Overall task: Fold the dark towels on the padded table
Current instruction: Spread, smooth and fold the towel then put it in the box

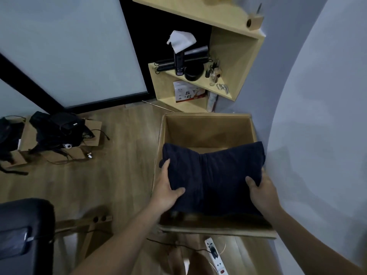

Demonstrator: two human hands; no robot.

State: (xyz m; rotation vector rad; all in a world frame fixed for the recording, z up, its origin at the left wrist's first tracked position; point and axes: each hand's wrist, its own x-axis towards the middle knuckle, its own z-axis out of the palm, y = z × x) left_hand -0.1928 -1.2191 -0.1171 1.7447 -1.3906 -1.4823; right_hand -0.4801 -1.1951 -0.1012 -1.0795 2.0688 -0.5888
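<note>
Standing over the open cardboard box point(206, 118) on the wooden floor, the person holds one dark towel point(214, 175) in the air above its mouth. It is a thick bundle, pinched in at the middle. The left hand point(168, 187) grasps its left end and the right hand point(262, 191) its right end, thumbs on top and fingers tucked under the cloth.

To my eye this towel is already folded, so the step in hand is stowing or fetching at the box, though which I cannot tell. No other towel shows, so how many remain is unclear. The padded table point(25, 225) is only a dark corner at lower left, well apart from the towel.

Behind the box stands a pale wooden shelf point(238, 62) of bottles. Across the floor lies a heap of black gear point(55, 132) and cables. Just this side of the box is a white power strip point(215, 257) with its cord—something to trip on.
</note>
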